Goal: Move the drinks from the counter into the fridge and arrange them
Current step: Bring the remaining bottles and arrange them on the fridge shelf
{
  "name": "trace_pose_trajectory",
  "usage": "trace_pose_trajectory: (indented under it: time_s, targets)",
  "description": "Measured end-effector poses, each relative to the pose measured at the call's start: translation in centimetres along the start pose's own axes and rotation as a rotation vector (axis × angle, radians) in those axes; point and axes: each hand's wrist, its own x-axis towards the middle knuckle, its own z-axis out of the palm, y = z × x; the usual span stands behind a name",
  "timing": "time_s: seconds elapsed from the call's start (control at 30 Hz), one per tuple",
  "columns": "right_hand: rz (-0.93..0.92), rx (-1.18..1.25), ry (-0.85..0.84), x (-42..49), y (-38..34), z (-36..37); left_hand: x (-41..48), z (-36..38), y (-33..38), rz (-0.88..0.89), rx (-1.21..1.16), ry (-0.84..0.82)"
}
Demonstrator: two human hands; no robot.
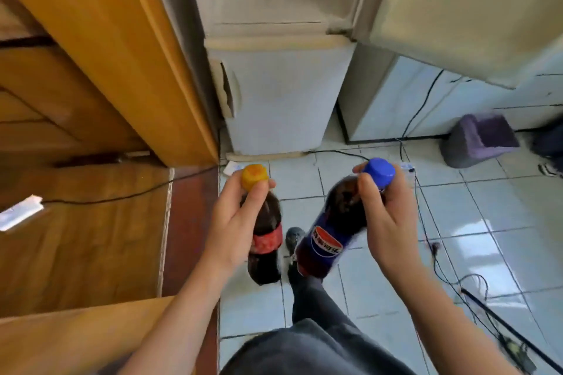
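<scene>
My left hand (234, 216) grips the neck of a dark cola bottle (265, 240) with a yellow cap and a red label. My right hand (385, 222) grips the neck of a second dark cola bottle (329, 237) with a blue cap and a blue label, tilted with its base toward the first. Both bottles hang above the tiled floor, close together without clearly touching. Ahead stands the white fridge (274, 94); its upper door (457, 9) is swung open to the right, the lower door is closed.
A wooden door frame (122, 39) and wooden floor (91, 222) lie to the left. Black cables (441, 265) run across the tiles on the right. A purple stool (481, 140) sits by the wall. My leg and foot (304, 283) are below the bottles.
</scene>
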Motion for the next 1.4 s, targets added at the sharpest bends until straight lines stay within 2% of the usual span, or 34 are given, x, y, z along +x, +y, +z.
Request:
trace_pose_trajectory:
  time_s: [0.17,0.3,0.47,0.87,1.13,1.27,1.4]
  targets:
    - [-0.075,0.063,-0.18,10.8,0.3,3.8,9.1,-0.4,0.7,0.013,0.038,0.179]
    - [-0.138,0.085,-0.212,20.1,-1.3,5.3,16.9,0.6,2.9,0.022,0.032,0.255]
    - [-0.163,0.118,-0.227,30.2,-3.0,6.9,25.7,1.6,5.8,0.149,0.028,0.322]
    - [-0.267,0.147,-0.07,46.5,-7.3,11.7,45.8,0.5,12.5,0.375,0.048,0.224]
    - [-0.381,0.153,0.038,56.3,-11.9,16.3,57.6,-2.9,18.8,0.569,-0.07,0.143]
    - [-0.449,0.186,0.103,59.8,-14.1,18.1,62.4,-4.4,22.0,0.657,0.002,0.178]
    - [-0.509,0.233,0.097,62.5,-16.0,19.0,66.2,-5.3,24.3,0.697,0.029,0.27]
